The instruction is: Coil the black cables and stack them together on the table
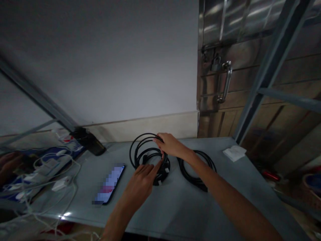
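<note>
Loops of black cable (130, 152) rise from the grey table in front of me, partly lifted. My right hand (168, 144) is closed around the upper right side of these loops. Lower down, my left hand (144, 179) is also closed on the cable, its index finger stretched toward the right hand; its thumb is hidden. Beneath the hands, the bottom of the coil rests on the table, with small white tags showing on it. A second coil of black cable (187, 172) lies to the right, partly covered by my right forearm.
A phone (111, 184) lies on the table (173, 214) at the left, near a black bottle-like container (91, 142). White cords and a power strip (40, 175) crowd the far left. White paper (234, 153) sits at the right corner, beside a metal frame post (260, 80).
</note>
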Demonstrator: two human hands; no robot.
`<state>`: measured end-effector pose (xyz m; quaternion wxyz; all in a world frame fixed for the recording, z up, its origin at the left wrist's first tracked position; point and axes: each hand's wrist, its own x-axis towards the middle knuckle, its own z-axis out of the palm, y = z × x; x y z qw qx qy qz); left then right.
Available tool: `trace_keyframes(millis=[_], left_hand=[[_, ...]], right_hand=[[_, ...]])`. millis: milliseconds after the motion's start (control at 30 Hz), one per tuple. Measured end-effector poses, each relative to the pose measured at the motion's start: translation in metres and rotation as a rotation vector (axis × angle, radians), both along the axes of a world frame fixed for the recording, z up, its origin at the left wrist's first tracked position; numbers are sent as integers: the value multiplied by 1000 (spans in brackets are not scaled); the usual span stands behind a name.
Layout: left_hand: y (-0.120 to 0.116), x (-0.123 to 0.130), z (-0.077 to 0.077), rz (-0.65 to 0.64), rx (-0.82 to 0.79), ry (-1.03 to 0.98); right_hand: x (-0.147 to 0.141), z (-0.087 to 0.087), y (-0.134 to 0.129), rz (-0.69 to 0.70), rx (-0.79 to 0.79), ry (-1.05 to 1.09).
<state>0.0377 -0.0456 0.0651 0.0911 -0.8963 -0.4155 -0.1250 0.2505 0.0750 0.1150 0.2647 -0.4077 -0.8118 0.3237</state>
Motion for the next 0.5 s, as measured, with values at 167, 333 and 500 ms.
trace_keyframes(millis=[167,333,500], left_hand=[[-4,-18,-44,26,3,-112],[-1,-21,-73,102,48,-249],[4,-27,-84,190,88,-266]], right_hand=[[-27,-42,-5,-17,77,-218],[-18,-52,-4,-22,137,-366],[23,-25,10,-65,193,-431]])
